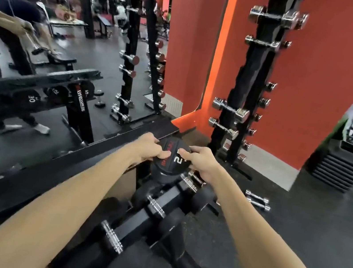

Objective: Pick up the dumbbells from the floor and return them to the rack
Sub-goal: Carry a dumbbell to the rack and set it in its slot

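Both arms are stretched out ahead of us, and we have the black dumbbell [173, 156] gripped by its upper end, the round face with the white "2" turned up toward us. Our left hand [150, 147] wraps the left rim, its fingers [164, 154] curled tight onto the disc; our right hand [203, 161] clamps the right rim, thumb pressed on the face. The dumbbell stands nearly on end at the far end of the low rack [159, 203], its lower head down against the rack's black rails, though we cannot tell whether it is fully seated. Nearer to us on the same rack lie more black dumbbells [154, 207] with chrome handles. On the floor [307, 226] to the right, two small chrome dumbbells [258, 200] lie side by side, well apart from our hands. Beyond them a tall vertical rack [248, 87] of chrome dumbbells stands against the red wall [318, 87]. A mirror [46, 41] runs along our left.
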